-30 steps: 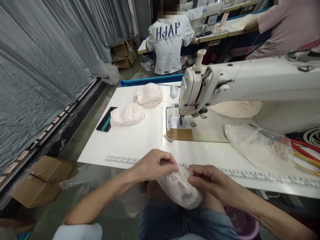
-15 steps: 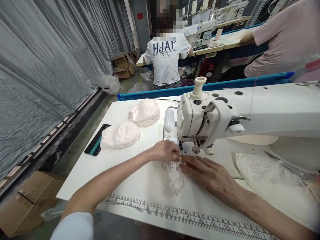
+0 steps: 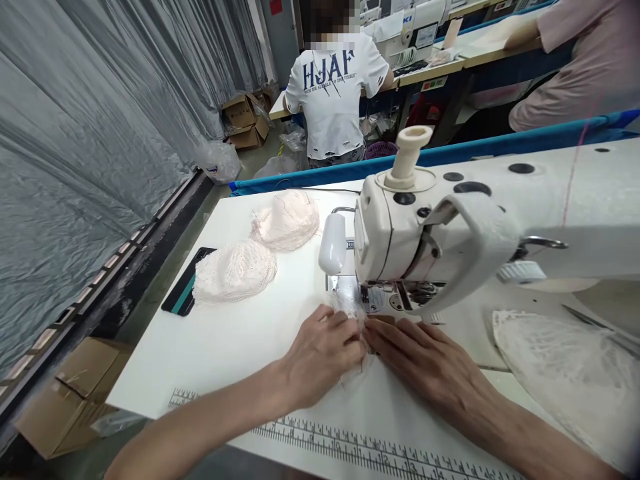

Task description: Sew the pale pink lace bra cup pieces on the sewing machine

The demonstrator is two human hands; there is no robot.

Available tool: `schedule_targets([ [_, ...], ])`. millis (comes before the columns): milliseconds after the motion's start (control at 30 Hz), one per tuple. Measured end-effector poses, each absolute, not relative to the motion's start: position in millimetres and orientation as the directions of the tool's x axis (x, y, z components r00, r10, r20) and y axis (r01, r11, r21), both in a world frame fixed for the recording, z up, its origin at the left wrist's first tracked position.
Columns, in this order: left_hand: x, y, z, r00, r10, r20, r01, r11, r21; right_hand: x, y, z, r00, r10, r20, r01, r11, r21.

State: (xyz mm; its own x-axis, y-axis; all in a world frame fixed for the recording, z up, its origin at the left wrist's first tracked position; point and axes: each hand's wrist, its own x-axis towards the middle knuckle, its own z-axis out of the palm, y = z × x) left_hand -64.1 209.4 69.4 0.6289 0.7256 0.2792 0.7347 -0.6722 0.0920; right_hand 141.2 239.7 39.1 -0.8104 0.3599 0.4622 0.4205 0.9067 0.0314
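I look down on a white bench (image 3: 210,353) with an industrial sewing machine (image 3: 450,220) across its right half. My two hands meet in front of the machine's needle area, on a small piece of pale lace (image 3: 345,305). The lace lies flat on the bench just before the presser foot and is mostly hidden under my fingers.

My left hand (image 3: 320,350) rests on the lace with its fingers bent down. I cannot tell whether its grip is pinched on the lace or only pressing. My right hand (image 3: 420,357) lies flat beside it, touching the left fingertips. Its grip is apart, with the fingers stretched out on the lace and the bench.

Well to the left of the hands sit two mounds of lace cups, a nearer stack (image 3: 235,270) and a farther stack (image 3: 287,220). A dark flat card (image 3: 183,293) pokes out from under the nearer one. A printed ruler (image 3: 350,448) runs along the bench's near edge, and a clear bag of lace (image 3: 560,373) lies at the right.

Behind the bench, a person in a white shirt (image 3: 333,87) stands facing away. Grey plastic sheeting (image 3: 100,100) hangs on the left, above cardboard boxes (image 3: 65,393) on the floor.
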Motion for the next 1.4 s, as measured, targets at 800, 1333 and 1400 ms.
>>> schedule_targets([
  [800,-66,197,73,0.606,0.686,0.404,0.749,-0.662,0.001,142,240,42,-0.797,0.376,0.472,0.455,0.888,0.062],
  [1333,-92,227,67,0.737,0.650,0.183,0.637,-0.759,0.131,142,239,46,-0.754,0.415,0.510,0.487,0.874,0.008],
  [1400,-94,239,70,0.756,0.627,0.188,0.604,-0.779,0.170,140,239,46,-0.732,0.443,0.517,0.519,0.855,0.002],
])
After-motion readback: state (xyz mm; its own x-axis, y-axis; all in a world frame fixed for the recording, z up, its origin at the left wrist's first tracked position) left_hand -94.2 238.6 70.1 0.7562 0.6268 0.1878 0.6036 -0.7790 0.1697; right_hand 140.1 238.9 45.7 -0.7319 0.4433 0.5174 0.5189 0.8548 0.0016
